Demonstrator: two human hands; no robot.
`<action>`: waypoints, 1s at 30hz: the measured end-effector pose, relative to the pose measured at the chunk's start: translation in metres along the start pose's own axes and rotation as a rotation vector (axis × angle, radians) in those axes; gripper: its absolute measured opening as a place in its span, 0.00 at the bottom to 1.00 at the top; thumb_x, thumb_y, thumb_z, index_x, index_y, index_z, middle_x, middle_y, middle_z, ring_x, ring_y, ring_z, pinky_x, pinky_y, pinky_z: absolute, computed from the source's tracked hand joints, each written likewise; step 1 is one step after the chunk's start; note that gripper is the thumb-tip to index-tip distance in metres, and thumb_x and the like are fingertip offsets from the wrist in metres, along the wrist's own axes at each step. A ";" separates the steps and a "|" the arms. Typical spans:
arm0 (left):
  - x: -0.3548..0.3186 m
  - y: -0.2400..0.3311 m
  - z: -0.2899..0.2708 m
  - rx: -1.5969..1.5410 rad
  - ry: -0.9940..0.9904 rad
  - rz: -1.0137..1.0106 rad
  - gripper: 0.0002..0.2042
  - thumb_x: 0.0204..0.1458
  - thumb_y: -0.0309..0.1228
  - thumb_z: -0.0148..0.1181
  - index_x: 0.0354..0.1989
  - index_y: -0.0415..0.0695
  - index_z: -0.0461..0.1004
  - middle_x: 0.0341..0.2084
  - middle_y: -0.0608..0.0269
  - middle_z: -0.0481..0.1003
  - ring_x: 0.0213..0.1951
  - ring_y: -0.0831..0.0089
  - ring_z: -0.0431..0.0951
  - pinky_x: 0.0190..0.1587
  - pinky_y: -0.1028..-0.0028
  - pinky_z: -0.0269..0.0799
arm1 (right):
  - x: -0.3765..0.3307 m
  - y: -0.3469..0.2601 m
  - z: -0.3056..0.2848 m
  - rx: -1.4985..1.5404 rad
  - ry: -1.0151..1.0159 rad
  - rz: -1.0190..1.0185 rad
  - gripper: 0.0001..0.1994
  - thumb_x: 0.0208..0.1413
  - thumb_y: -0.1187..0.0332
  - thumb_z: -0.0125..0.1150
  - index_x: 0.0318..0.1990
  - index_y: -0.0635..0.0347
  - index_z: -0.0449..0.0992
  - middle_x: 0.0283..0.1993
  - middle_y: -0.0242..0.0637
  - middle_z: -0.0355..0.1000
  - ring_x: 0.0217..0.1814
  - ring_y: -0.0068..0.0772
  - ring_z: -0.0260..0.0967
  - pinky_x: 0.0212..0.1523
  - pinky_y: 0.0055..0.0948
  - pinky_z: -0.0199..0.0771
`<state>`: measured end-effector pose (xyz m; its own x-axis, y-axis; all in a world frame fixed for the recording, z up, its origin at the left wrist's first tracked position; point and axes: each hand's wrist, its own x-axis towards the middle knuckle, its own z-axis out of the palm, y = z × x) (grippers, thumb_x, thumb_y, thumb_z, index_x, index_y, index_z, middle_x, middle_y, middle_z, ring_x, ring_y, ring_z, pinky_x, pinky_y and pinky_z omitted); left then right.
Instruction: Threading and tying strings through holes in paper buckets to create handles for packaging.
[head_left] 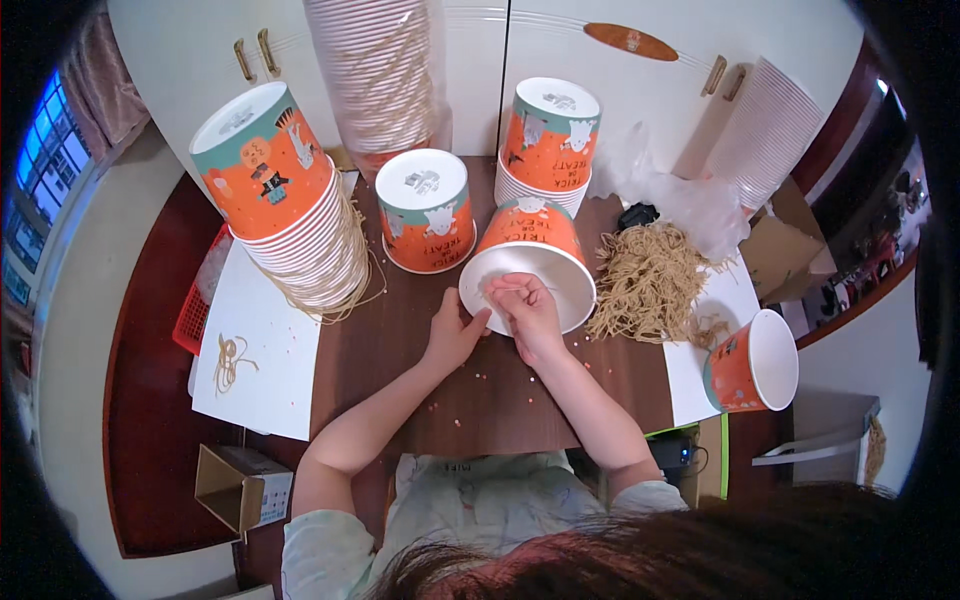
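An orange and teal paper bucket (572, 283) with a Halloween print lies tilted on the brown table, its white mouth toward me. My left hand (457, 330) grips its rim at the left, thumb near the edge. Inside the mouth, my right hand (530, 315) has its fingers pinched together; a thin pale line shows by them, but what they hold is too small to make out. Right of the bucket lies a heap of tan cords (650, 285). An upside-down bucket (428, 225) stands just behind my left hand.
A tall stack of nested buckets (265, 165), draped with cords, stands at the left. Another stack (550, 140) is behind the held bucket. One bucket (735, 370) lies on its side at the right edge. Loose cords (232, 365) rest on white paper at the left.
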<state>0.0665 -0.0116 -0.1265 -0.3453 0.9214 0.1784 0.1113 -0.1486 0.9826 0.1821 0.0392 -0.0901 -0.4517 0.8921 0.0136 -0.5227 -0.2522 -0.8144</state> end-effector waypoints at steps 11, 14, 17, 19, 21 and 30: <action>-0.007 0.003 0.004 -0.010 -0.032 -0.006 0.12 0.47 0.26 0.56 0.34 0.37 0.58 0.26 0.57 0.71 0.24 0.75 0.76 0.24 0.78 0.71 | -0.001 0.003 0.007 -0.021 0.000 -0.097 0.06 0.50 0.78 0.54 0.35 0.63 0.66 0.37 0.38 0.71 0.40 0.23 0.69 0.41 0.20 0.68; -0.007 0.003 0.004 0.039 -0.039 -0.019 0.12 0.47 0.25 0.56 0.34 0.37 0.58 0.25 0.57 0.71 0.24 0.75 0.76 0.24 0.79 0.70 | -0.001 0.005 0.008 -0.042 0.015 -0.095 0.06 0.50 0.78 0.54 0.36 0.63 0.66 0.37 0.38 0.71 0.40 0.22 0.69 0.40 0.20 0.68; -0.008 0.008 0.004 0.041 -0.049 -0.041 0.12 0.47 0.24 0.56 0.33 0.37 0.58 0.25 0.58 0.71 0.24 0.75 0.76 0.24 0.79 0.70 | -0.001 0.006 0.007 -0.048 0.013 -0.075 0.06 0.50 0.78 0.55 0.36 0.63 0.66 0.37 0.38 0.71 0.39 0.21 0.68 0.37 0.18 0.69; -0.008 0.013 0.005 0.037 -0.062 -0.032 0.12 0.47 0.24 0.56 0.33 0.38 0.58 0.25 0.57 0.71 0.24 0.75 0.76 0.24 0.79 0.70 | 0.001 0.008 0.004 -0.065 0.014 -0.090 0.07 0.50 0.79 0.54 0.37 0.64 0.66 0.39 0.40 0.71 0.42 0.25 0.69 0.43 0.22 0.69; -0.009 0.015 0.005 0.045 -0.063 -0.033 0.12 0.47 0.24 0.56 0.33 0.38 0.57 0.25 0.57 0.71 0.24 0.75 0.76 0.24 0.79 0.70 | 0.001 0.008 0.006 -0.068 0.026 -0.091 0.07 0.50 0.79 0.54 0.37 0.64 0.66 0.39 0.40 0.71 0.42 0.25 0.69 0.43 0.22 0.69; -0.009 0.015 0.004 0.070 -0.073 -0.037 0.12 0.48 0.24 0.55 0.33 0.37 0.57 0.25 0.57 0.71 0.25 0.75 0.76 0.24 0.79 0.71 | 0.000 0.009 0.009 -0.077 0.068 -0.093 0.07 0.50 0.79 0.53 0.37 0.64 0.66 0.39 0.41 0.71 0.41 0.25 0.69 0.41 0.21 0.70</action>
<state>0.0752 -0.0203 -0.1136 -0.2817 0.9499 0.1355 0.1655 -0.0910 0.9820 0.1714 0.0336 -0.0924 -0.3523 0.9344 0.0535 -0.5014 -0.1401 -0.8538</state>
